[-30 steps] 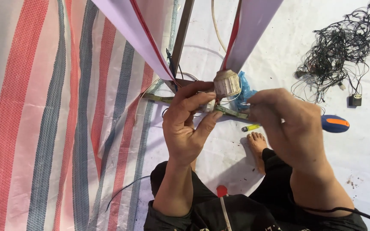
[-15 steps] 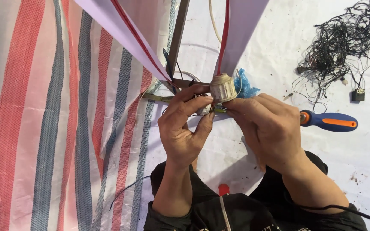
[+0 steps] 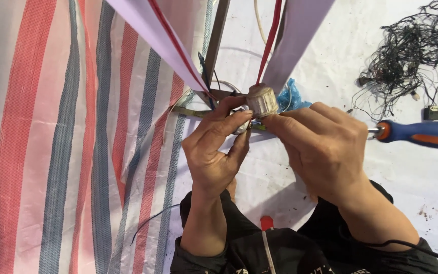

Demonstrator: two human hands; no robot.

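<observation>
A small round ribbed cap (image 3: 262, 100), pale and worn, sits where two lavender blades (image 3: 164, 38) with red edges meet. My left hand (image 3: 214, 152) pinches the metal piece just under the cap from the left, thumb and forefinger closed on it. From the right, the fingertips of my right hand (image 3: 325, 147) press on the same spot. What lies between the fingertips is mostly hidden. A thin metal rod (image 3: 217, 40) runs up behind the cap.
A blue and orange screwdriver (image 3: 422, 133) lies to the right of my right hand. A tangle of dark wires (image 3: 406, 56) is at the top right. A striped tarp (image 3: 51, 152) covers the left. Blue plastic (image 3: 292, 96) lies behind the cap; a red-tipped tool (image 3: 266, 223) rests at my lap.
My right hand has shifted left toward the cap, uncovering the screwdriver handle. Both hands' fingertips have closed in under the cap.
</observation>
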